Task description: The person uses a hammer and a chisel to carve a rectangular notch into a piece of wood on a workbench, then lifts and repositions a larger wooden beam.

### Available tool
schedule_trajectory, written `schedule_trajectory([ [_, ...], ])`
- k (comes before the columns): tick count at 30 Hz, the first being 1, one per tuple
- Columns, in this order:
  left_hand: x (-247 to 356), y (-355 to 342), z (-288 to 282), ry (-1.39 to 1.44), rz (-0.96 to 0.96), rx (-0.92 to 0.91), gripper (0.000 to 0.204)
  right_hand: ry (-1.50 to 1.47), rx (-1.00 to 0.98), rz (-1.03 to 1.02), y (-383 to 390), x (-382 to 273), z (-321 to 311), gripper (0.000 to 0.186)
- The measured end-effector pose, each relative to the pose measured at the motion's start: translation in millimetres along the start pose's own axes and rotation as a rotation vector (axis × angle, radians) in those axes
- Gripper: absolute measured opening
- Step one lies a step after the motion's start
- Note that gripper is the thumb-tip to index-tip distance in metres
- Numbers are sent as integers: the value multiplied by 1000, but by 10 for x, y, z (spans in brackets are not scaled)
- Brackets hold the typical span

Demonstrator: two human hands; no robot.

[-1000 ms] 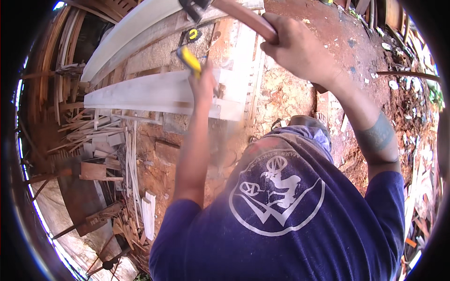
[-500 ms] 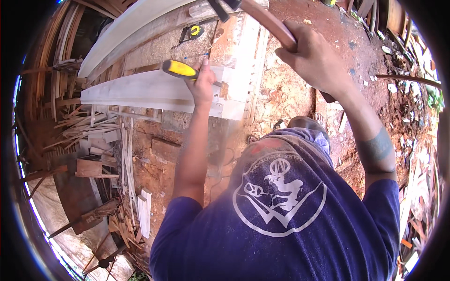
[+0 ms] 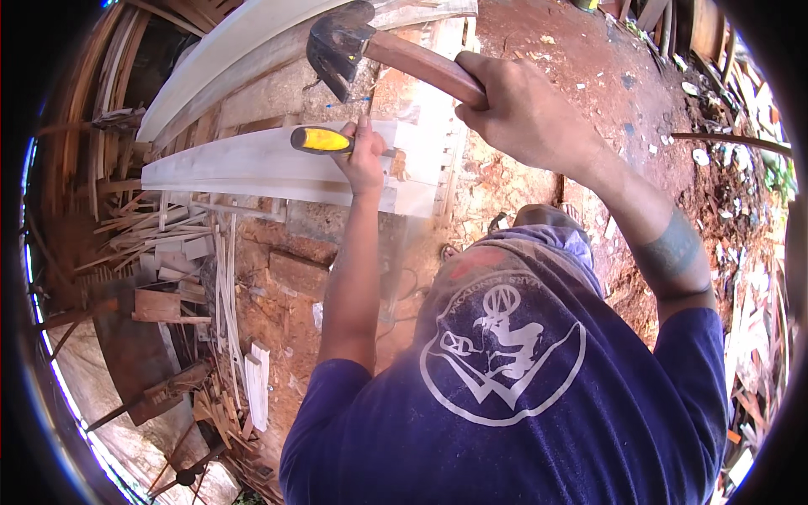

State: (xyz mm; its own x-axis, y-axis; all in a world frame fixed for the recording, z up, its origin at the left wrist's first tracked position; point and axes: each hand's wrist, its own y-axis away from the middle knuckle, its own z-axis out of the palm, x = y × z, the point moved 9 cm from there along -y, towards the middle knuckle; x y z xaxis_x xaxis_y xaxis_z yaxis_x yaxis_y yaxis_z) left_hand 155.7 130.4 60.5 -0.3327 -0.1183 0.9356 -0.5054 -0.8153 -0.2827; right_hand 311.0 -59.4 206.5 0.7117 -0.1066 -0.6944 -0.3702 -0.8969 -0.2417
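Note:
My left hand (image 3: 364, 157) is closed around a chisel (image 3: 320, 140) with a yellow and black handle. The chisel lies nearly level, its short visible blade pointing right toward a small brownish cut in a pale wooden board (image 3: 252, 160). In my right hand (image 3: 528, 109) is the wooden handle of a claw hammer (image 3: 421, 66). Its dark metal head is raised to the left, above and beyond the chisel handle in the picture, and apart from it. My fingers wrap fully round the hammer handle.
A long curved white board (image 3: 210, 71) lies beyond the work board. Thin wood offcuts (image 3: 168, 231) are heaped at the left, and more scraps (image 3: 749, 337) lie along the right. Reddish ground (image 3: 589, 50) with scattered chips spreads at the far right.
The hammer has swung left and slightly down, and its head now covers where a yellow and black tape measure showed. The chisel has stayed almost in place.

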Motion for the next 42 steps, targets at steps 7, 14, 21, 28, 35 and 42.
schedule_trajectory([
  [7,22,109,15,-63,76,29,41,-7,-25,9,-14,-7,29,17],
  [14,-6,70,-16,5,48,4,44,25,-53,-33,-31,-134,26,25],
  [21,29,86,3,-34,56,32,45,52,-10,-186,-76,-346,21,16],
  [28,82,189,-79,-87,180,254,28,359,-200,-242,-1,-555,185,39],
  [35,78,86,-78,-541,535,-42,20,231,99,-391,-141,-883,-366,28],
  [42,-227,44,-260,-157,221,140,13,484,-149,-404,-118,-740,44,21],
])
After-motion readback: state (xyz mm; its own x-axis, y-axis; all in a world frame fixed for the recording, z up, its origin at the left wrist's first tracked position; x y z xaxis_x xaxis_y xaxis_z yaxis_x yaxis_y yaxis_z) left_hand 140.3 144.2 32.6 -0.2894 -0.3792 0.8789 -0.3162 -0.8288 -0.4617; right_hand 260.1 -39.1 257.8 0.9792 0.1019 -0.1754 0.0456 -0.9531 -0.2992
